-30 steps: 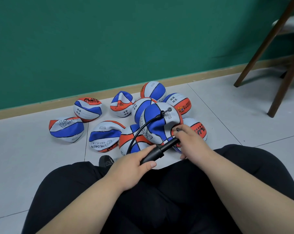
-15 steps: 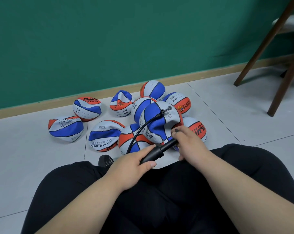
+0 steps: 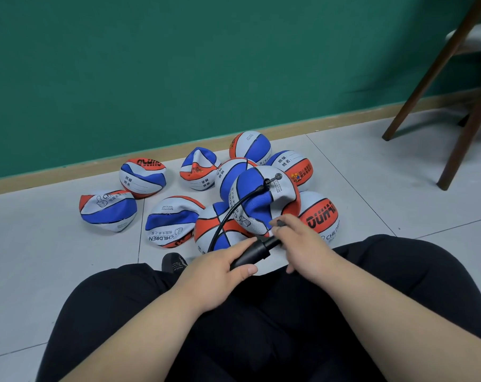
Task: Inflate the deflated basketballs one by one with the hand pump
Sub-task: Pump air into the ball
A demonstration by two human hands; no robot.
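A person sits on a pale grey tiled floor [image 3: 371, 194], black-trousered legs spread, looking down at both bare hands. The left hand [image 3: 214, 274] is closed around the barrel of a short black plastic hand pump [image 3: 254, 253]. The right hand [image 3: 302, 244] is closed around the pump's handle end, a black tip showing above its fingers.

A thin black hose [image 3: 234, 209] curves up from the pump to a needle fitting pushed into a dented, partly filled blue, white and orange rubber basketball [image 3: 258, 199]. That ball rests on top of other balls, just beyond the hands.

Around it, against a green wall [image 3: 178, 64], lie 8 more flattened basketballs of the same colours [image 3: 108, 209]. 2 dark brown wooden chair legs [image 3: 465, 133] stand at the right.
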